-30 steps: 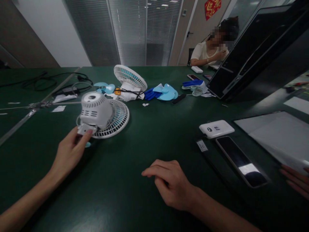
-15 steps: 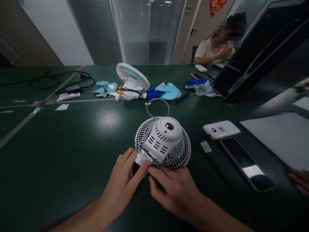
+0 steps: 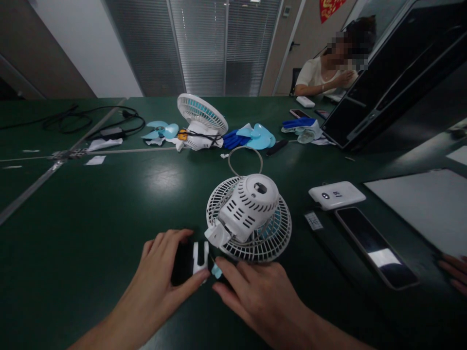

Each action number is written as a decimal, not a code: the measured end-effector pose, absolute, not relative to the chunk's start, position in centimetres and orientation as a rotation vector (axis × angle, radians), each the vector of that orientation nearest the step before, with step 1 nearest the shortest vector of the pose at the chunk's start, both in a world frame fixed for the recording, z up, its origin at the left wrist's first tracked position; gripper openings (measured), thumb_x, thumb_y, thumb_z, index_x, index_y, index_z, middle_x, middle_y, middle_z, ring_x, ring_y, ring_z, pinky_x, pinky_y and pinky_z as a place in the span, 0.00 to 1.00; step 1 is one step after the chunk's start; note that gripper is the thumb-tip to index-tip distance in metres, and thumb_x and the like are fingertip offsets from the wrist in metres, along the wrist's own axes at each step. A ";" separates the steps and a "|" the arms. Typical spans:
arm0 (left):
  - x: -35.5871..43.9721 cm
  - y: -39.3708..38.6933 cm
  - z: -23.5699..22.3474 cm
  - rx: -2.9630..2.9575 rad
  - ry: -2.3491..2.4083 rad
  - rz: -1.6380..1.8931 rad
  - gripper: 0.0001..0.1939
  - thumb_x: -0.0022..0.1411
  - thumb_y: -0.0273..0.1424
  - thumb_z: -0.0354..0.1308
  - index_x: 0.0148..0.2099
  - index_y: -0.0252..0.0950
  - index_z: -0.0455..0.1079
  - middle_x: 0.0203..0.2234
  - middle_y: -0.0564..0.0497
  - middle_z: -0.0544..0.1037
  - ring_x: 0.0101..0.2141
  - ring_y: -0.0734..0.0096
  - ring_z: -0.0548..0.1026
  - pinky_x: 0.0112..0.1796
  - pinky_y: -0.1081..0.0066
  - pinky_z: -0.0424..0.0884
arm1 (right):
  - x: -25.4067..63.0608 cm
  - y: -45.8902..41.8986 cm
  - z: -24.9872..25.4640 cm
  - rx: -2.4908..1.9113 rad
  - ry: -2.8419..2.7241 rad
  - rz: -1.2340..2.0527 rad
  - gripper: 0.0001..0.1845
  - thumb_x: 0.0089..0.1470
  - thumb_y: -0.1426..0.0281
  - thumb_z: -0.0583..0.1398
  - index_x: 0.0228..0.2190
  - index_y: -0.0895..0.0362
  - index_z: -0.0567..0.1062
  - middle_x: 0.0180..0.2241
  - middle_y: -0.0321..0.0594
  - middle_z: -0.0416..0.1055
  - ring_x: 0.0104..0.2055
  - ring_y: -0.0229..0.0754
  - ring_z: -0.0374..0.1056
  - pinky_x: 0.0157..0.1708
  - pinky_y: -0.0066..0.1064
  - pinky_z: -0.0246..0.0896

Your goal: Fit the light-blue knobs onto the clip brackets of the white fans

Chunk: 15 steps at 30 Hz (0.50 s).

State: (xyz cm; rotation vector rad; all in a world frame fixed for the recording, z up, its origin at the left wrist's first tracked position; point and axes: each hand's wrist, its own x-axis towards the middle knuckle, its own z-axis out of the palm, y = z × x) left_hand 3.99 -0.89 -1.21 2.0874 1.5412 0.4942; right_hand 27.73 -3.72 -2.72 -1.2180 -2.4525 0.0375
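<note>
A small white fan (image 3: 250,218) lies grille-down on the green table (image 3: 91,218), its motor housing pointing up and pale blue blades showing through the grille. My left hand (image 3: 160,277) grips a white and black clip-like part (image 3: 197,257) just left of the fan's mounting tab. My right hand (image 3: 255,296) sits right beside it, fingertips pinched at a small light blue piece (image 3: 216,271) under the fan's edge. A thin wire ring (image 3: 245,163) lies behind the fan.
A second fan (image 3: 200,121), loose blue blades (image 3: 255,137) and blue gloves (image 3: 233,140) lie farther back. A white device (image 3: 336,194) and a phone (image 3: 375,248) are at right, black cables (image 3: 91,119) at far left. A seated person (image 3: 328,73) is beyond; another person's fingers (image 3: 454,272) at the right edge.
The fan came from the left to the middle in front of me. My left hand has since come off the fan's tab and now grips the separate clip part; my right hand closed in.
</note>
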 end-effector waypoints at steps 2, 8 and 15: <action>4.0 -1.0 -0.7 2.142 1.484 0.402 0.19 0.65 0.43 0.61 0.55 0.45 0.69 0.47 0.47 0.78 0.47 0.48 0.73 0.47 0.49 0.69 | 27.5 -3.8 -2.8 -1.219 -2.441 0.039 0.18 0.60 0.60 0.65 0.48 0.54 0.73 0.27 0.32 0.75 0.24 0.41 0.72 0.21 0.36 0.52; 4.2 -1.4 -0.1 1.883 1.434 0.483 0.21 0.70 0.38 0.53 0.63 0.45 0.62 0.51 0.46 0.77 0.47 0.53 0.75 0.47 0.56 0.70 | 27.1 -4.0 -2.6 -1.206 -2.409 0.075 0.14 0.59 0.66 0.64 0.46 0.54 0.72 0.29 0.31 0.74 0.27 0.39 0.72 0.23 0.34 0.52; 4.8 -1.4 -0.8 1.299 1.272 0.859 0.23 0.68 0.38 0.55 0.64 0.48 0.60 0.50 0.50 0.78 0.51 0.58 0.75 0.46 0.67 0.73 | 27.8 -3.7 -1.4 -1.042 -2.163 0.169 0.11 0.54 0.68 0.60 0.41 0.56 0.71 0.28 0.33 0.72 0.27 0.39 0.71 0.27 0.34 0.60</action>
